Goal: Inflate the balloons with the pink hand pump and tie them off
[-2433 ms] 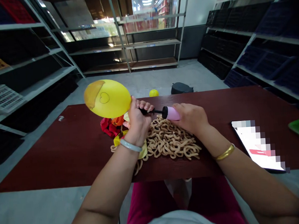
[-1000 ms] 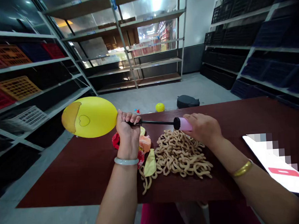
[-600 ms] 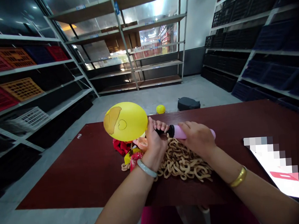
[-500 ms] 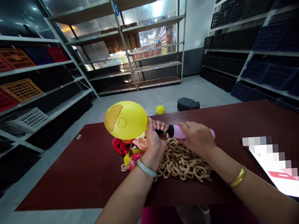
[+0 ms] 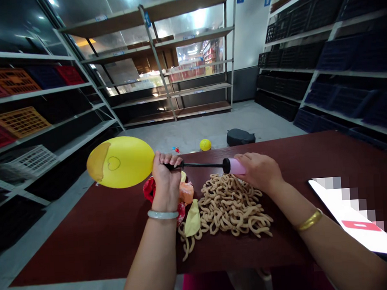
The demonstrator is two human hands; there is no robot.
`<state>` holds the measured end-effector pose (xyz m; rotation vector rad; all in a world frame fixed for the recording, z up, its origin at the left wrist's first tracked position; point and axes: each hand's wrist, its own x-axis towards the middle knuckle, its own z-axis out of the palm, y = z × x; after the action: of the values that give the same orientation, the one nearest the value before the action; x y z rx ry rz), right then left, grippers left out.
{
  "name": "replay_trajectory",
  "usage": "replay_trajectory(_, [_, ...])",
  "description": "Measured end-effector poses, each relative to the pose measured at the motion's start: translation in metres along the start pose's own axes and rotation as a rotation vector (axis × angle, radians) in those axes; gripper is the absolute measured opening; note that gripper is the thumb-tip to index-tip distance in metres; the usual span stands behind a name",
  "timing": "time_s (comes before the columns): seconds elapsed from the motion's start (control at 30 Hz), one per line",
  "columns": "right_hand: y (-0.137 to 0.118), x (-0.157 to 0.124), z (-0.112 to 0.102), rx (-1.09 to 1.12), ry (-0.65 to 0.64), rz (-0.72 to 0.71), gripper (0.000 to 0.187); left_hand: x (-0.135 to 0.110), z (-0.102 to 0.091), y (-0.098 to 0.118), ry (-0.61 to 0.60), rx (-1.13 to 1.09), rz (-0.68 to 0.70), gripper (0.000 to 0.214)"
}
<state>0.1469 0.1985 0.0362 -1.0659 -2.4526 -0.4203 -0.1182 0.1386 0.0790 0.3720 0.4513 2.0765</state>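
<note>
Pink pump crosswise, near level; yellow balloon points left.

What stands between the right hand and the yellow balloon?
The black pump rod, then the left hand, closed beside the yellow balloon. The right hand holds the pink barrel; the tan curls lie outside that line.

A dark reddish-brown table spans the near part of the room, above a grey floor. On the left, a metal rack holds plastic crates in red, orange, blue and white. A far rack with brown shelves stands before a window showing a lit space beyond. Beside it, the far wall is pale above, dark below. Black and navy crates fill the right rack. A white glare shines high up at the far side.
</note>
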Motion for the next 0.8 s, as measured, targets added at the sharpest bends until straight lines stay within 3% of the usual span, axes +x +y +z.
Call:
replay_trajectory(0.07, [0.000,-0.001,-0.004,-0.003,0.028,-0.003,0.051,-0.001,0.003,0.010,-0.014,-0.005,0.037,0.041])
replay_trajectory(0.17, [-0.005,-0.003,-0.006,-0.013,0.035,0.007,0.052,-0.007,0.007,0.004,-0.008,-0.017,0.063,0.042])
replay_trajectory(0.4, [-0.026,-0.005,-0.007,0.017,0.015,0.008,0.047,-0.031,0.012,-0.062,-0.029,-0.035,-0.061,0.045])
replay_trajectory(0.5, [-0.033,-0.004,-0.009,0.040,0.003,0.004,0.043,-0.043,0.015,-0.079,-0.030,-0.051,-0.142,0.044])
replay_trajectory(0.67, [-0.034,-0.003,-0.010,0.074,0.013,-0.008,0.044,-0.049,0.018,-0.083,-0.061,-0.030,-0.130,0.041])
replay_trajectory(0.8, [-0.029,-0.003,0.000,0.105,-0.024,-0.001,0.040,-0.042,0.012,-0.084,0.005,0.001,-0.157,0.042])
